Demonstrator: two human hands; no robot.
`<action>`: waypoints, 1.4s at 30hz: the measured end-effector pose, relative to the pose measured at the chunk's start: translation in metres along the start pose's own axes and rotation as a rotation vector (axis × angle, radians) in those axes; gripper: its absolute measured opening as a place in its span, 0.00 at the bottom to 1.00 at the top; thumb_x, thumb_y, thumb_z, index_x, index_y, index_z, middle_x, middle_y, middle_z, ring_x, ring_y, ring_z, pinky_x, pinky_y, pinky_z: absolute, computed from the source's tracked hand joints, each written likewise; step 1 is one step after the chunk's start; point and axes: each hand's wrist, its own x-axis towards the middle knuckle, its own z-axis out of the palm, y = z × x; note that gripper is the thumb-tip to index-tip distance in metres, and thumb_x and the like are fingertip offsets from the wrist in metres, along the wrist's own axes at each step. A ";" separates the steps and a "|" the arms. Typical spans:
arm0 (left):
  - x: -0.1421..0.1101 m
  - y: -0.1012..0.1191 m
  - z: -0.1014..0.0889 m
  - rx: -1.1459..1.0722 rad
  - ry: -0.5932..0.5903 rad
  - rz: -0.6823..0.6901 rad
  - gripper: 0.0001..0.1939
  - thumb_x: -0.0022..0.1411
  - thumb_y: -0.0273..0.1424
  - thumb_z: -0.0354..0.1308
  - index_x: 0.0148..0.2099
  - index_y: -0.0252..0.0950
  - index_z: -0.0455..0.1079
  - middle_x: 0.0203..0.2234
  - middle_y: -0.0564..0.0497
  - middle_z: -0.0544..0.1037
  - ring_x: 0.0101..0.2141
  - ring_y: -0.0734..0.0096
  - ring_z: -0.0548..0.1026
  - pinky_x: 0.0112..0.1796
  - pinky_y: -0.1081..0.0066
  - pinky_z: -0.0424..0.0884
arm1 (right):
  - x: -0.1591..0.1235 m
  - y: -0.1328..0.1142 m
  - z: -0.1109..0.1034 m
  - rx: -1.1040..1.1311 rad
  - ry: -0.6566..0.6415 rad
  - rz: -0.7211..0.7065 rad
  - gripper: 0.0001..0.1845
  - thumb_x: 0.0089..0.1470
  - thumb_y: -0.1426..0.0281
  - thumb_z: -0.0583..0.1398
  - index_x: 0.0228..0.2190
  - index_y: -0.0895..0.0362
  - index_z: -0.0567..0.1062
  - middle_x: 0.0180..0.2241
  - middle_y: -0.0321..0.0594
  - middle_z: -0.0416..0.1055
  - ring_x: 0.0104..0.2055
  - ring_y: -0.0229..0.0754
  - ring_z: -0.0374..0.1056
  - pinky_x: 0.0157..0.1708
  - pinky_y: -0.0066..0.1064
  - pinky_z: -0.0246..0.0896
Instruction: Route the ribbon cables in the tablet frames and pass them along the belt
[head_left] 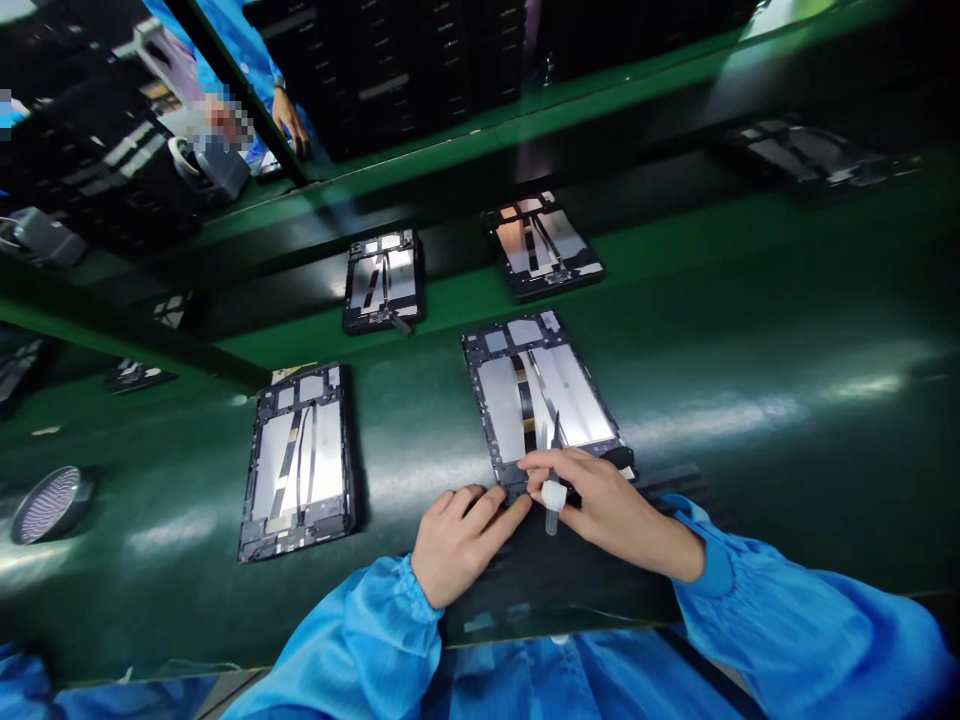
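Observation:
An opened tablet (577,385) with its back off lies before me, showing silver battery panels and dark flex cables. At its lower left corner my left hand (461,535) has curled fingers and a stretched thumb against the frame. My right hand (592,495) is over the bottom edge, closed on slim dark tweezers (556,435) whose points are directed away from me over the battery area. A small white piece (553,495) shows at the fingers of that hand; what it is I cannot make out. Fingers hide part of the tablet's lower end.
Another opened tablet (296,470) lies to the left, and two more, a left one (382,280) and a right one (544,245), lie farther back. A round dish (49,505) sits far left. Green posts (135,330) cross there. Across the bench, a co-worker's hand (289,120) shows.

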 end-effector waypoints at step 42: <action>-0.003 -0.005 0.005 -0.180 0.036 -0.047 0.15 0.71 0.25 0.50 0.56 0.39 0.70 0.48 0.47 0.74 0.43 0.69 0.71 0.39 0.69 0.68 | -0.023 -0.007 -0.012 0.265 -0.075 0.086 0.10 0.64 0.71 0.57 0.45 0.52 0.75 0.43 0.34 0.76 0.45 0.34 0.73 0.47 0.24 0.67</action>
